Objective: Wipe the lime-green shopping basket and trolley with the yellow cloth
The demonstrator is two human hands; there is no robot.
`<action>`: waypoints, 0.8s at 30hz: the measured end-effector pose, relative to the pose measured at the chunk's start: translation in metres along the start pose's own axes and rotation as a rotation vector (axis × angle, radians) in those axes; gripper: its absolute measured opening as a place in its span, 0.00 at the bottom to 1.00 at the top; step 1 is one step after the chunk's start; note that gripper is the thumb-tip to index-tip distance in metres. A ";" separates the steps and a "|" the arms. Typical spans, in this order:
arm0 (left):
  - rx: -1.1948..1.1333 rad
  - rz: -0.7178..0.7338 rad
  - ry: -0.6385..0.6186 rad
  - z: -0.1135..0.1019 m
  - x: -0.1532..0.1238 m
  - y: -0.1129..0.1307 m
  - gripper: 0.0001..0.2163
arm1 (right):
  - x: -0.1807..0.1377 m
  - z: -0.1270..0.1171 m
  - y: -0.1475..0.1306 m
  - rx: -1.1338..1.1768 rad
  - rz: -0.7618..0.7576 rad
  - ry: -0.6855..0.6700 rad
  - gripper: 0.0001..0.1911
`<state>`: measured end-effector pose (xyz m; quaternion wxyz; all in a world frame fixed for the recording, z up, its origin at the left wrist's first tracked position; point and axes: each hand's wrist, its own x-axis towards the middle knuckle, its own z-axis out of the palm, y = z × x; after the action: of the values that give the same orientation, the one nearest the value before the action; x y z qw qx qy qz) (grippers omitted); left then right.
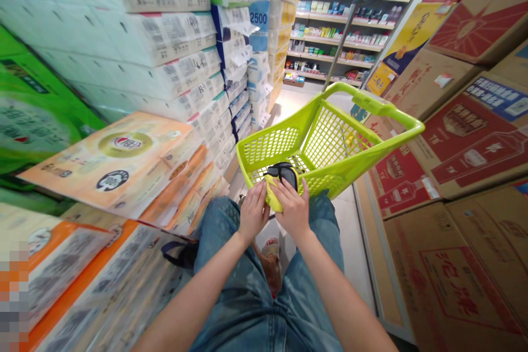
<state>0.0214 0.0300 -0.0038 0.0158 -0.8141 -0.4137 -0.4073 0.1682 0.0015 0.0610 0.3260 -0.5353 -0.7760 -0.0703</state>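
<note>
One yellow-and-black item (289,176), right at near edge of lime-green basket (344,176), and both hands on it! Grip clamped on item: left hand (253,212) pinching its left side, right hand (292,209) pressing across top, fingers spread. Denim-clad knees (218,217) flank hands; paper packs (181,74) piled left, cartons (449,264) stacked right, stocked shelves (334,36) far ahead

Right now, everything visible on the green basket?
The basket is lime green, plastic-looking, open-topped, with lattice walls and a handle bar at upper right. Its rim slants up rightward in view. It sits just beyond the person's knees. At its near end, the left hand and right hand hold a yellow-and-black item. Contact with the knees is unclear.
</note>
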 end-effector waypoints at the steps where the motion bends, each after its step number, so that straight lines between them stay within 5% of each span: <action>1: 0.013 -0.001 -0.006 -0.001 0.000 0.000 0.33 | 0.000 -0.006 0.012 -0.001 -0.013 -0.007 0.27; 8: 0.025 -0.002 -0.008 -0.003 0.003 0.004 0.35 | 0.003 -0.048 0.114 -0.146 0.248 0.182 0.25; 12: 0.011 -0.024 0.010 -0.002 0.003 0.006 0.35 | 0.007 -0.029 0.083 -0.149 0.320 0.216 0.25; 18: -0.003 0.003 -0.008 -0.004 0.002 0.003 0.33 | 0.004 0.003 -0.004 -0.009 0.108 0.042 0.27; 21: 0.017 0.003 -0.040 -0.008 0.003 0.002 0.34 | 0.002 -0.002 0.003 0.015 0.001 -0.011 0.27; 24: 0.037 0.004 -0.062 -0.010 0.003 0.001 0.35 | 0.000 -0.020 0.045 -0.044 0.004 0.010 0.27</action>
<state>0.0172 0.0277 0.0053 0.0188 -0.8267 -0.4196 -0.3743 0.2162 0.0114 0.0656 0.3183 -0.5438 -0.7714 -0.0896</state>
